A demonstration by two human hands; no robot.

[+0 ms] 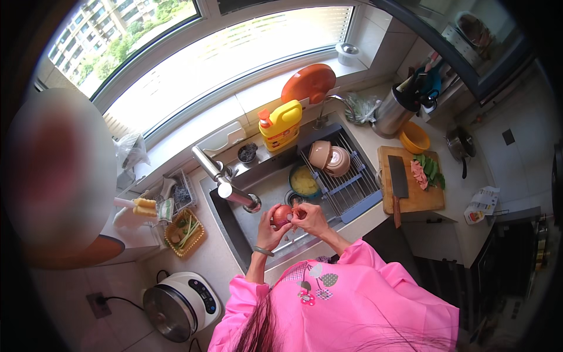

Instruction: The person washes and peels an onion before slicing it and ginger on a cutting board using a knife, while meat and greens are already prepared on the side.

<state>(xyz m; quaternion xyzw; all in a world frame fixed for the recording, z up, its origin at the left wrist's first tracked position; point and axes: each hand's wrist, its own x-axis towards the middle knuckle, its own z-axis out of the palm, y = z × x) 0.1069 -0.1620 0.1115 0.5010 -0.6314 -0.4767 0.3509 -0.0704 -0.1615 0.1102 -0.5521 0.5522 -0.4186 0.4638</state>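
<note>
Over the front of a steel sink [264,237], my left hand [270,231] holds a reddish onion [280,215] from its left side. The fingers of my right hand [311,218] pinch at the onion's right end, where loose brownish skin [295,207] stands out. A few scraps lie below on the sink floor. Behind the hands is the drain, and next to it a teal bowl [304,181] with pale yellow pieces in it. The chrome faucet [237,196] reaches over the basin just left of the onion.
A drying rack [347,187] with pinkish bowls [336,160] spans the sink's right side. Farther right, a cleaver [398,176] lies on a wooden cutting board [411,204] beside sliced meat and green pieces. A yellow detergent jug [281,125] stands behind; a basket [184,233] sits left.
</note>
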